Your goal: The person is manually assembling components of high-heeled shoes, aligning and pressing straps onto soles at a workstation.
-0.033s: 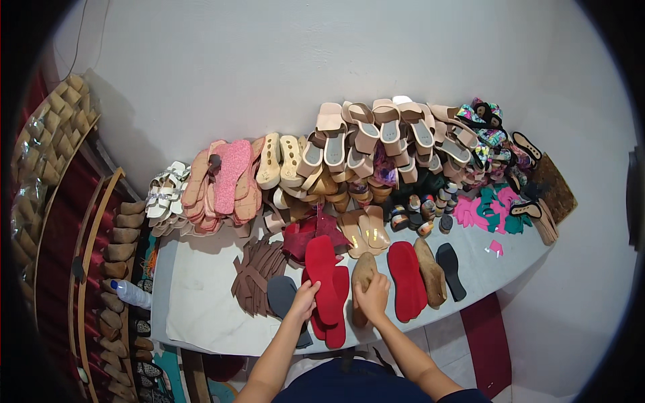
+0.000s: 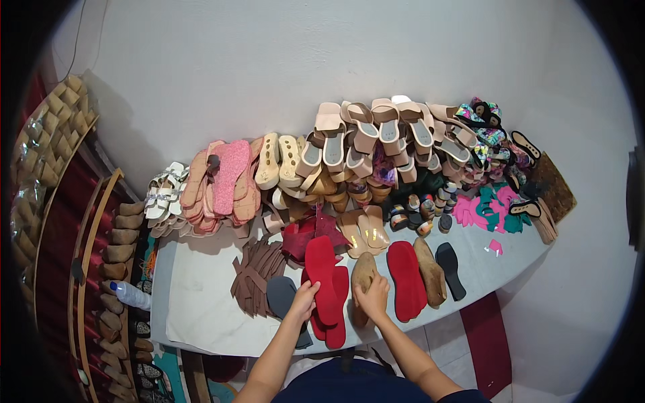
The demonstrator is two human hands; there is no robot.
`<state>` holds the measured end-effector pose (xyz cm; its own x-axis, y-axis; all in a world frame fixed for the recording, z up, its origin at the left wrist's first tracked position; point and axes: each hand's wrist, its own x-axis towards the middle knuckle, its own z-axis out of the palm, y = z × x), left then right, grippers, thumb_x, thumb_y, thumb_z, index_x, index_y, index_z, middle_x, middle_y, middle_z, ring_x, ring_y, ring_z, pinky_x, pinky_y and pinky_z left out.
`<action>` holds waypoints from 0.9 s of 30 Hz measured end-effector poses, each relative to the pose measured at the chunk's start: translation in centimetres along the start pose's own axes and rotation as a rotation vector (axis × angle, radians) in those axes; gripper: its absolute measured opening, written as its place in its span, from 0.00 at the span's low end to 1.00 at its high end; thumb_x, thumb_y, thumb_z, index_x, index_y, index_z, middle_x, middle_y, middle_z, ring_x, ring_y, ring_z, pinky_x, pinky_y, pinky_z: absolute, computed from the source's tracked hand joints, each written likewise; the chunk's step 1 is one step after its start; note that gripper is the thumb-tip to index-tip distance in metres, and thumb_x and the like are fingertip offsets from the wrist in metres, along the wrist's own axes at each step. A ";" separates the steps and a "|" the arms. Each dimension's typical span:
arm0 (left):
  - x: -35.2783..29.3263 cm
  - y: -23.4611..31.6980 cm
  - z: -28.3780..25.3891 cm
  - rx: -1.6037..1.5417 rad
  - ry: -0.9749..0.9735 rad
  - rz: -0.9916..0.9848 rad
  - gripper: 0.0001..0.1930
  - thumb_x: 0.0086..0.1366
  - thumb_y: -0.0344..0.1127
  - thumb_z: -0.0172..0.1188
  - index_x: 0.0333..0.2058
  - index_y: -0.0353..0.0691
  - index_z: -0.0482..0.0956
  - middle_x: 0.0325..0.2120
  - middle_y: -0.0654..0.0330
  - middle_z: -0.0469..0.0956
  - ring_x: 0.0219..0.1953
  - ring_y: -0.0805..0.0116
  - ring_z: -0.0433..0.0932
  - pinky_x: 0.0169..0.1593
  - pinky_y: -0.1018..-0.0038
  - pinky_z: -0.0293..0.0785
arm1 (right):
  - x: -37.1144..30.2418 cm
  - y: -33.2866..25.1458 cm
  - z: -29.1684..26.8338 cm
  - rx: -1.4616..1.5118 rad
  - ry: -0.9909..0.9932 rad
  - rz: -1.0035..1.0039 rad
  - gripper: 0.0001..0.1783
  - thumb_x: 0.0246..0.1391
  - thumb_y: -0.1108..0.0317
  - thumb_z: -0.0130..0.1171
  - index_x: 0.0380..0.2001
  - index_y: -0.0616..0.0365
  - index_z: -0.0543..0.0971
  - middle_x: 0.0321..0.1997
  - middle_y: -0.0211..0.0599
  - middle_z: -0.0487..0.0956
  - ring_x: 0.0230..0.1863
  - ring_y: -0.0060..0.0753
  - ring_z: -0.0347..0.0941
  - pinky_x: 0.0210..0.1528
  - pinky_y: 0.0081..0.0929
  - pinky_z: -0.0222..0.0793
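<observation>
Head view: I watch both forearms (image 2: 272, 357) reach forward, the left hand (image 2: 306, 299) pinching a red sole (image 2: 320, 262) by its left edge, the right hand (image 2: 373, 297) grasping a wooden shoe last (image 2: 363, 269) at the near side of the counter (image 2: 485, 269). I spot no clear change from the earlier frame. Sole and last both run lengthwise toward the wall (image 2: 235, 67), the sole's far end leaning slightly left.
</observation>
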<state>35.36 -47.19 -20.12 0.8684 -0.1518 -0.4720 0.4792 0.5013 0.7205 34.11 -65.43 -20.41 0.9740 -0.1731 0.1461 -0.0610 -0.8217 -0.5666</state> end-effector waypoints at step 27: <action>0.3 -1.9 -1.9 0.053 0.008 0.099 0.20 0.63 0.33 0.43 0.53 0.45 0.53 0.46 0.56 0.67 0.42 0.65 0.72 0.44 0.67 0.71 | -0.4 3.2 4.1 0.461 -0.146 0.423 0.47 0.32 0.74 0.56 0.59 0.48 0.48 0.51 0.53 0.55 0.54 0.49 0.53 0.56 0.36 0.52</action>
<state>34.49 -46.59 -22.60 0.9110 -0.0968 -0.4008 0.3971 0.4677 0.7897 34.41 -65.76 -25.62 0.9078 -0.3290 -0.2601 -0.3785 -0.3754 -0.8460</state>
